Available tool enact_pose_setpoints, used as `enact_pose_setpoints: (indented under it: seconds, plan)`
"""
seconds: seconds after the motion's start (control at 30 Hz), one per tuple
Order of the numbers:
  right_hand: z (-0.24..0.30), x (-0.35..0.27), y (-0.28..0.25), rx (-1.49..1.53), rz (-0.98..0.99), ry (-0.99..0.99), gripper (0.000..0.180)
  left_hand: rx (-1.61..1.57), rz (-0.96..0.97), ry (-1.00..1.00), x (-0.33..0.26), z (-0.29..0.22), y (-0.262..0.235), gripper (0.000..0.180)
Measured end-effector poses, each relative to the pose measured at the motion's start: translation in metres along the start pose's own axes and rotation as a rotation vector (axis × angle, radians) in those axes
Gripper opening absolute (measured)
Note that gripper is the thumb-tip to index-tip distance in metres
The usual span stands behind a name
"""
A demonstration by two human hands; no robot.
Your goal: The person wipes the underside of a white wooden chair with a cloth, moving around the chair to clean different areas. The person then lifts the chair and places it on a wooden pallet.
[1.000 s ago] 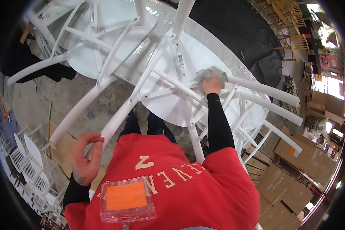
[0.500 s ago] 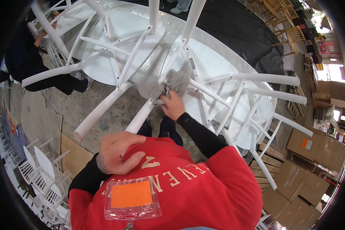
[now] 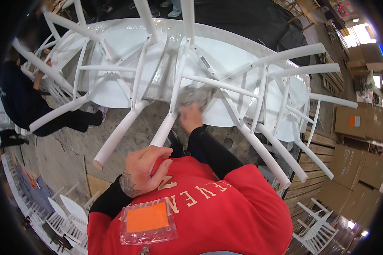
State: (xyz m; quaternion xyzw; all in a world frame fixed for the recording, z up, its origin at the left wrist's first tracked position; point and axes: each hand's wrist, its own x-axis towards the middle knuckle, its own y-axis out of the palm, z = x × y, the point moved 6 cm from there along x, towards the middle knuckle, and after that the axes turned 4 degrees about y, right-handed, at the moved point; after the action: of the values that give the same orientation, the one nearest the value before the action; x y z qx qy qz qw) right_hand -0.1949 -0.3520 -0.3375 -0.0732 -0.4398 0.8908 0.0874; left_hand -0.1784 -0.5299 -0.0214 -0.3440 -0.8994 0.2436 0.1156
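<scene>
Head view, near first: my left hand (image 3: 142,172) closed round end of white chair leg (image 3: 164,131), bracing upturned chair (image 3: 187,72) steady. Farther: my right hand (image 3: 190,119) pressing grey rag (image 3: 193,97) on frame, fingers curled over it. Chair seat-down on white table (image 3: 115,51), so legs face me.

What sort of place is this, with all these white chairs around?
Probably a furniture workshop or warehouse. White wooden chairs lie upside down on a white wrapped table, brown cardboard boxes are stacked to the right, and the right hand presses a grey cloth against one chair.
</scene>
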Motion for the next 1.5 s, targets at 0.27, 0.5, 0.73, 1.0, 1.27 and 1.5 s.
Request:
enact_pose_setpoints:
  seconds: [0.27, 0.5, 0.73, 1.0, 1.27, 1.5]
  plan:
    - [-0.100, 0.036, -0.113, -0.371, -0.338, 0.265, 0.046, 0.002, 0.003, -0.006, -0.001, -0.002, 0.001, 0.020]
    - [-0.113, 0.027, -0.109, -0.258, -0.495, 0.353, 0.051, -0.037, -0.048, -0.005, -0.004, -0.001, 0.001, 0.016]
    - [-0.110, 0.012, -0.108, -0.262, -0.211, 0.315, 0.048, -0.019, -0.042, -0.045, -0.006, 0.007, 0.005, 0.014]
    - [-0.137, -0.068, -0.118, -0.476, -0.387, 0.398, 0.056, -0.076, 0.023, -0.063, -0.001, 0.002, 0.005, 0.015]
    - [-0.106, 0.035, -0.099, -0.333, -0.512, 0.214, 0.046, -0.035, 0.048, -0.035, -0.002, 0.004, 0.006, 0.015]
    - [-0.023, -0.072, 0.009, -0.046, -0.201, -0.220, 0.031, -0.036, 0.050, -0.075, -0.002, 0.002, 0.005, 0.015]
